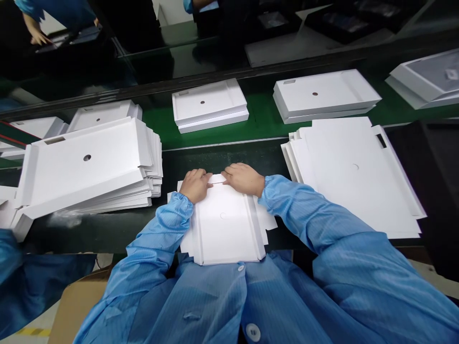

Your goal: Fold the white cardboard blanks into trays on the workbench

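A white cardboard box blank (225, 224) with creased side edges lies in front of my body, its near edge against my blue coat. My left hand (196, 185) grips the left end of its far flap, fingers curled and thumb pressed on the flap. At the right end of that flap, my right hand (244, 179) holds on in the same way, with its fingers bent over the far edge. The flap is tilted up between both thumbs. More white card sticks out from under the blank on both sides. Part of the fingertips is hidden behind the flap.
To the left is a tall stack of partly folded white trays (86, 162). Flat white blanks (355, 181) are piled on the right. White trays (211, 102) sit in pairs along the green conveyor (260, 114) beyond the bench. Another worker's blue sleeve (10, 267) shows at far left.
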`<move>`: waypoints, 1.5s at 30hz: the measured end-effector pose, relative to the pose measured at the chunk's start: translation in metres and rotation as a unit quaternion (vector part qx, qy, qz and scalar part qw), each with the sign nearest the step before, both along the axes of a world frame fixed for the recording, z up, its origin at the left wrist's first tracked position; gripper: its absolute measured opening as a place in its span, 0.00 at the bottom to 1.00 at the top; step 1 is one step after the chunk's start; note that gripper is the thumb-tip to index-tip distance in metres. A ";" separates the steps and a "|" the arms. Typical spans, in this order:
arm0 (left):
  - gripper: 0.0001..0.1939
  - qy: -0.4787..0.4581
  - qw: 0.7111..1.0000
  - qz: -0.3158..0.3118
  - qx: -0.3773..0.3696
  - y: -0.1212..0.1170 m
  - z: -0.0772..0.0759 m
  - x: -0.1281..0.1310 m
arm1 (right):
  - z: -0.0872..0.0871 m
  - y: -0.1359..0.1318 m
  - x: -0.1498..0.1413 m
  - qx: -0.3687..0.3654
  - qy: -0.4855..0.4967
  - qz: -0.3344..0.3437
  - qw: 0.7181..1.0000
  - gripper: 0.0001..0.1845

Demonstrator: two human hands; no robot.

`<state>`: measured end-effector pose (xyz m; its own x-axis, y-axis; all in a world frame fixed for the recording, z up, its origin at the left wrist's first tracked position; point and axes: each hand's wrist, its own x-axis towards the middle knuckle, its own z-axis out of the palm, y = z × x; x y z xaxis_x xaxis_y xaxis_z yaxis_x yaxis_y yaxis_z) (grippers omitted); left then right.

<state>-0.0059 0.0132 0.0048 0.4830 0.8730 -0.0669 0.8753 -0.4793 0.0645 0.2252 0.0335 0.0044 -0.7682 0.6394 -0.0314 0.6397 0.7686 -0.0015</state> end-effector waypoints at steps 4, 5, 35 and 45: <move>0.19 -0.026 1.000 0.003 0.002 -0.001 -0.002 -0.003 | 0.007 -0.003 0.000 -0.007 -0.007 0.005 1.000 0.23; 0.17 -0.037 0.999 0.005 -0.003 -0.001 -0.001 -0.004 | 0.009 -0.003 0.000 -0.010 -0.003 0.001 1.000 0.23; 0.26 -0.440 0.747 0.378 0.326 -0.087 0.180 -0.180 | 0.004 0.026 0.027 -0.102 0.207 -0.114 0.966 0.28; 0.06 -0.188 0.739 0.584 0.277 -0.077 0.201 -0.266 | -0.005 0.006 0.012 -0.087 0.043 -0.049 0.994 0.33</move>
<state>-0.2718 -0.0635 0.2061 -0.7292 0.5517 0.4049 0.6828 0.5462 0.4853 0.2370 0.0394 -0.0009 -0.7071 0.7020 -0.0851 0.7035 0.6861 -0.1855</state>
